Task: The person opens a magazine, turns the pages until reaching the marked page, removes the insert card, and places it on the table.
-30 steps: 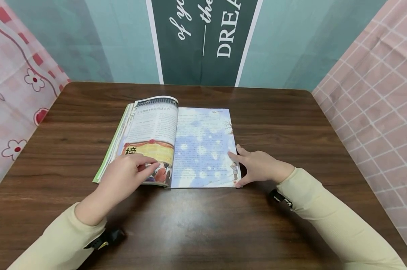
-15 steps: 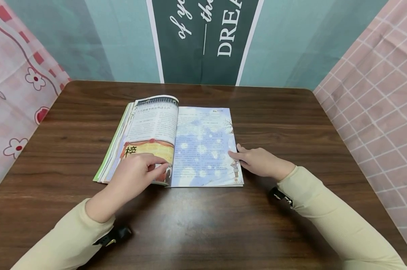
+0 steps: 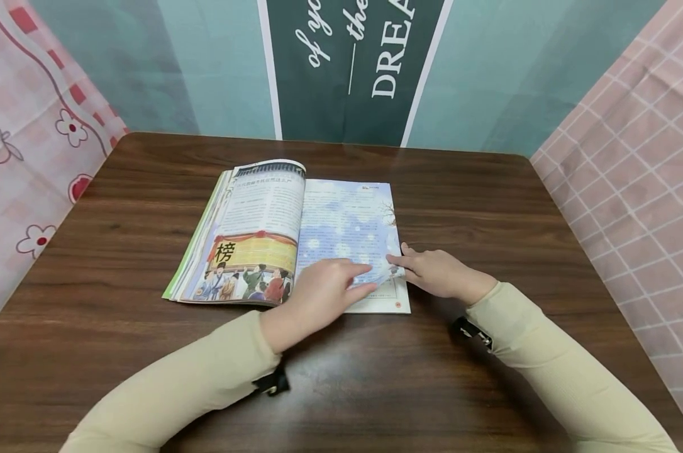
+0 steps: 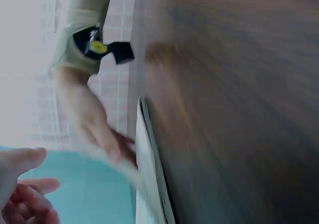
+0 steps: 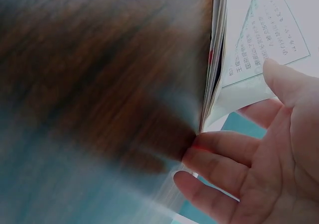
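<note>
An open magazine (image 3: 262, 207) lies on the brown wooden table, with its thicker stack of pages on the left. The right-hand page (image 3: 341, 214) is pale blue with white spots. My right hand (image 3: 440, 272) pinches this page near its outer edge; its lower corner is raised, baring part of the sheet beneath. In the right wrist view the thumb (image 5: 279, 77) lies against the page's printed underside, with the index finger behind it. My left hand (image 3: 324, 289) hovers over the lower part of that page, thumb and index finger apart, holding nothing.
The wooden table (image 3: 460, 201) extends around the magazine on every side. A teal cloth with a dark lettered panel (image 3: 341, 75) hangs at the back. Patterned cloths hang at the left (image 3: 36, 157) and right (image 3: 630, 157).
My left hand has moved right, from the left-hand page to above the right-hand page. The right-hand page's lower corner has come up under my right hand, whose thumb has gone beneath it.
</note>
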The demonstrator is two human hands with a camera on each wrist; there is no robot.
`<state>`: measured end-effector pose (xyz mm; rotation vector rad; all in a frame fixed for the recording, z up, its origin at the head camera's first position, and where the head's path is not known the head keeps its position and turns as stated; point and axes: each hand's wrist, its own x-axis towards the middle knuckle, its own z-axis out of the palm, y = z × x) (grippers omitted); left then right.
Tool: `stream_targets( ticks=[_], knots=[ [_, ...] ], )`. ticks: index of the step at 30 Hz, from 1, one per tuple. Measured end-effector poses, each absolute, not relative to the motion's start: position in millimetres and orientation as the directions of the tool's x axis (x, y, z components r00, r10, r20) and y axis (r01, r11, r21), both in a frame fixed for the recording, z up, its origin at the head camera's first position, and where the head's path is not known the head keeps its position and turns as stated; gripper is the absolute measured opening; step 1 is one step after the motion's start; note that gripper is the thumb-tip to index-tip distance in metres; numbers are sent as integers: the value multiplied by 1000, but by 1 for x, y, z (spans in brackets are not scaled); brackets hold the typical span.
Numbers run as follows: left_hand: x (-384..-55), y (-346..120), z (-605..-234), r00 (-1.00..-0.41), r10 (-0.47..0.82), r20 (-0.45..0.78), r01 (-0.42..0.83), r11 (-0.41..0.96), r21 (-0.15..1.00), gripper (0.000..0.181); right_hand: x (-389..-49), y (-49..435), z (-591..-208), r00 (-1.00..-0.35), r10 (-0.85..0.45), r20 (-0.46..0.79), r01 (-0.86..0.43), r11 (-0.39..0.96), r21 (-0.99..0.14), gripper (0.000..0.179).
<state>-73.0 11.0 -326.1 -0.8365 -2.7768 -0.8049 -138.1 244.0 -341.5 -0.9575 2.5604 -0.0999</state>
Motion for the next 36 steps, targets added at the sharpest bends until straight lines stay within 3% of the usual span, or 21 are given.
stream_targets(
  ticks=[7,13,19,23,30,36],
  knots=[
    [-82,50,-332,-817,513,264,577,721,384,25,-138,245,-343,-692,-632,-348,-601,772,-207,40],
    [-84,58,-337,-832,502,237,555,764,330,19,-139,245,-344,-690,-642,-335,-616,763,-196,39],
    [-83,63,-337,-808,527,262,583,779,231,22,-141,245,-343,-685,-654,-321,-634,753,-179,43],
    [-83,66,-337,-809,516,281,578,785,222,23,-140,247,-343,-689,-654,-314,-621,755,-210,58],
    [-81,59,-337,-826,466,318,554,777,299,19,-141,249,-343,-739,-590,-325,-533,807,-253,102],
    [-70,38,-332,-848,416,329,519,775,360,14,-142,249,-344,-747,-562,-354,-491,826,-275,115]
  ],
)
